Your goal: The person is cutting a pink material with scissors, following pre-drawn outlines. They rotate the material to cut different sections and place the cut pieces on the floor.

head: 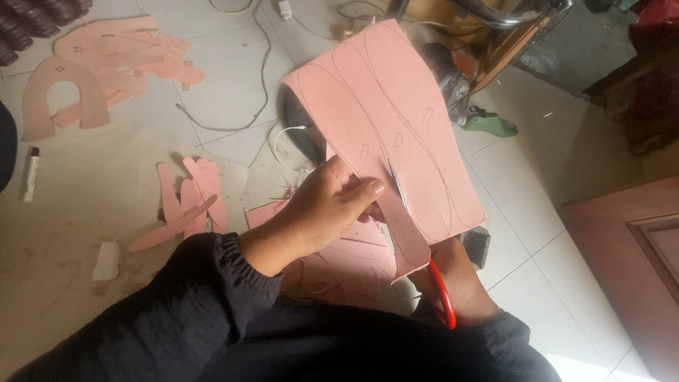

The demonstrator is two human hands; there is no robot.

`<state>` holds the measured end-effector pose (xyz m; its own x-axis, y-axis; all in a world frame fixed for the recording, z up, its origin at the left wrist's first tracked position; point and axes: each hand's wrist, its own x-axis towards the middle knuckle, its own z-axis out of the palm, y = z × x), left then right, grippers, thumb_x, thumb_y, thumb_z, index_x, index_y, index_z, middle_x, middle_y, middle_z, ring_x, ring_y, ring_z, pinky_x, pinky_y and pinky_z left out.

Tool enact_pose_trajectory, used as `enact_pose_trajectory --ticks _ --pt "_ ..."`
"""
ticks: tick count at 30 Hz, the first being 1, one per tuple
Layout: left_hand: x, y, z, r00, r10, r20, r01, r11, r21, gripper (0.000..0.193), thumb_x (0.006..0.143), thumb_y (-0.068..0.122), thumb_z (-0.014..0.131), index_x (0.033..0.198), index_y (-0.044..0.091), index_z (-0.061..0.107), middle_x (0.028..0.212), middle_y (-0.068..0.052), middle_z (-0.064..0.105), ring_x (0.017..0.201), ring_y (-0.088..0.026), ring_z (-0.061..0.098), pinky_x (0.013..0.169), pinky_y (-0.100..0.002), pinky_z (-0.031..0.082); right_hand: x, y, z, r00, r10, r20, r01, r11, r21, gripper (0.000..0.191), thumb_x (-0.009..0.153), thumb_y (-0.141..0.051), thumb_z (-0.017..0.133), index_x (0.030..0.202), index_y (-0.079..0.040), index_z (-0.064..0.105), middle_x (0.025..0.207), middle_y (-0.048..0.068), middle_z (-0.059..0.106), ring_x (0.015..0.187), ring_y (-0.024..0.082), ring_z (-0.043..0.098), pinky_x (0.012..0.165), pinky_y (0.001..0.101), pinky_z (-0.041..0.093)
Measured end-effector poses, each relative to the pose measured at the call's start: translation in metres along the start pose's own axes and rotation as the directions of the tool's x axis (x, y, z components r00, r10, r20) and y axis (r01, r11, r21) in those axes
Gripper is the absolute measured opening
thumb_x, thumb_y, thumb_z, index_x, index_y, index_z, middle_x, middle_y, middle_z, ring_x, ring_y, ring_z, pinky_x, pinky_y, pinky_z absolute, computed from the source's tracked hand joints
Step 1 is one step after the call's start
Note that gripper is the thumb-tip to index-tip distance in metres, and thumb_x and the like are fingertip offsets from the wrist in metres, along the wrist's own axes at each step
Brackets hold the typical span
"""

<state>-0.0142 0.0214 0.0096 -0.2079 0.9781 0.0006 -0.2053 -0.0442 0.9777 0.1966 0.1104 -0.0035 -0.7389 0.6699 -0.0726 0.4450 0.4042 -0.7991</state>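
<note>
The left hand (pixel 329 205) pinches the near edge of a large pink sheet (pixel 396 113), thumb on top and pressed against the curled fingers (pixel 346 185) beneath, holding the sheet raised and tilted above the tiled floor (pixel 233 78). Thin pencil curves and small oval marks are drawn across the sheet. The right hand (pixel 460 283) sits lower, mostly hidden under the sheet; its fingers are through the red handle of the scissors (pixel 442 291), closed round it, though how tightly cannot be told. The scissor blades show as a thin grey line running up into the sheet just right of the left thumb, along one of the drawn curves. A narrow strip (pixel 410 244), partly cut free, hangs down from the sheet's near edge between the two hands. Both arms wear black sleeves (pixel 212 297). On the floor to the left lie several long pink cut pieces (pixel 191 201), and further off at top left a pile of curved pink shapes (pixel 106 64). More pink offcuts (pixel 346 265) lie under the hands. A white marker (pixel 30 173) lies at the far left, a white cable (pixel 262 85) trails across the tiles, and a green shoe last (pixel 489 124) rests to the right of the sheet.
</note>
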Motion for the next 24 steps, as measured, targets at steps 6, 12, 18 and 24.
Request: enact_pose_trajectory --ticks 6,12,18,24 --pt "0.010 0.002 -0.012 0.980 -0.100 -0.174 0.113 0.991 0.068 0.036 0.100 0.026 0.057 0.133 0.013 0.053 0.103 -0.003 0.064 0.083 -0.009 0.065 0.067 -0.030 0.061 -0.003 -0.012 -0.008 0.929 0.335 0.158 -0.330 0.942 -0.054 0.019 0.086 -0.014 0.064 0.088 0.005 0.070 0.070 0.013 0.068 0.063 0.019 0.063 0.060 0.0334 0.052" --pt "0.020 -0.004 -0.032 0.985 0.041 -0.170 0.004 0.966 0.259 0.039 0.100 0.024 0.056 0.136 0.008 0.053 0.107 -0.005 0.071 0.086 -0.011 0.070 0.072 -0.028 0.061 -0.005 -0.022 -0.016 0.874 0.149 0.462 -0.321 0.892 0.320 0.021 0.091 -0.014 0.052 0.083 0.002 0.062 0.069 0.009 0.064 0.064 0.017 0.062 0.061 0.0312 0.052" --pt "0.015 -0.007 -0.029 0.994 -0.009 -0.113 0.050 0.928 0.369 0.040 0.099 0.021 0.055 0.136 0.006 0.052 0.110 -0.004 0.072 0.084 -0.009 0.070 0.072 -0.027 0.060 -0.013 -0.012 -0.007 0.875 0.171 0.452 -0.371 0.837 0.402 0.024 0.092 -0.014 0.050 0.091 0.003 0.066 0.074 0.010 0.066 0.070 0.019 0.063 0.069 0.0310 0.053" --pt "0.008 -0.006 -0.016 0.977 -0.212 -0.014 0.209 0.945 0.253 0.029 0.098 0.022 0.056 0.119 0.003 0.057 0.099 -0.006 0.071 0.076 -0.011 0.071 0.063 -0.027 0.059 -0.006 -0.002 0.001 0.863 0.253 0.436 -0.440 0.801 0.407 0.021 0.087 -0.009 0.056 0.094 0.007 0.068 0.078 0.010 0.070 0.074 0.020 0.067 0.071 0.0330 0.054"
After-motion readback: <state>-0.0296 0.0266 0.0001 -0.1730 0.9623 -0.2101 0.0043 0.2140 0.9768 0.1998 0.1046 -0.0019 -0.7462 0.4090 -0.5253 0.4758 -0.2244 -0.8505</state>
